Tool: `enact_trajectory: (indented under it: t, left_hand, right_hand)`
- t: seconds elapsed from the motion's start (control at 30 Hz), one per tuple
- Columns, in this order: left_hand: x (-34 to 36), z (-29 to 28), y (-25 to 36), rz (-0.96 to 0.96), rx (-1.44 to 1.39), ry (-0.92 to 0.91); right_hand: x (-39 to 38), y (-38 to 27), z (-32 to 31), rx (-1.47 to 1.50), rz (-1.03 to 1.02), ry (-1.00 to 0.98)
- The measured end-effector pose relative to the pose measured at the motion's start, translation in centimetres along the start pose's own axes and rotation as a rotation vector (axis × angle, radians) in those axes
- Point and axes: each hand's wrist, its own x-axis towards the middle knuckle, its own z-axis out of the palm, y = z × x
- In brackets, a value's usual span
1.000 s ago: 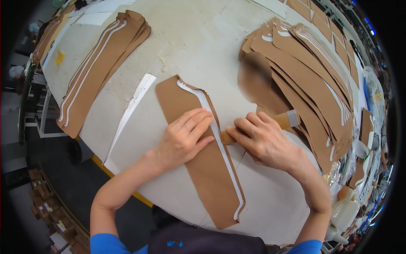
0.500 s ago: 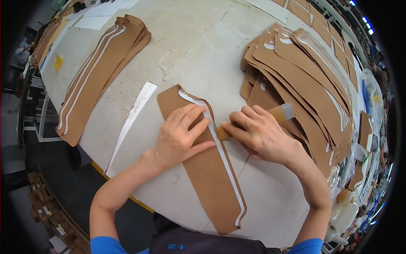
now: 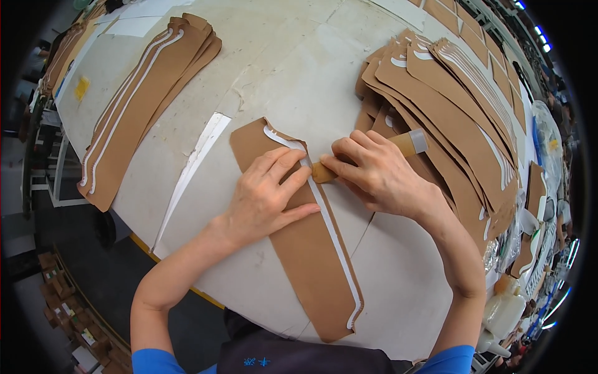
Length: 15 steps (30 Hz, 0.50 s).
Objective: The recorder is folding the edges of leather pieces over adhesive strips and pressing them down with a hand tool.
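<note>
A long brown sheet piece (image 3: 299,268), like leather or board, lies slantwise before me. A white strip (image 3: 336,249) runs along its right edge, which is turned up near the far end. My left hand (image 3: 268,190) rests on the piece with thumb and fingers apart, fingertips at the white strip. My right hand (image 3: 380,171) is closed round a yellowish wooden stick-like tool (image 3: 405,144) with a pale grey end. The tool's rounded tip touches the piece's right edge, close to my left fingertips.
A fanned stack of similar brown pieces (image 3: 436,118) lies at the right, close to my right hand. Another stack (image 3: 134,115) lies at the left. Between it and my piece is a narrow white wedge-shaped sheet (image 3: 194,168). White plastic bottles (image 3: 503,315) stand at the lower right.
My right hand and the tool have moved a little farther up along the piece's right edge and slightly left. My left hand stays on the piece, nearly in place.
</note>
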Motion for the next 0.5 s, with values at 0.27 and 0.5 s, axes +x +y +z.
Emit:
enact_trajectory:
  t: [0.27,0.5]
  left_hand:
    - [-5.0,-0.1,5.3,0.008,-0.029,-0.048]
    - [-5.9,-0.4,6.2,-0.014,0.021,-0.03]
  right_hand:
    - [-4.5,-7.2,0.4,0.053,0.047,0.018]
    - [-4.5,-8.3,0.3,0.033,0.086,-0.009]
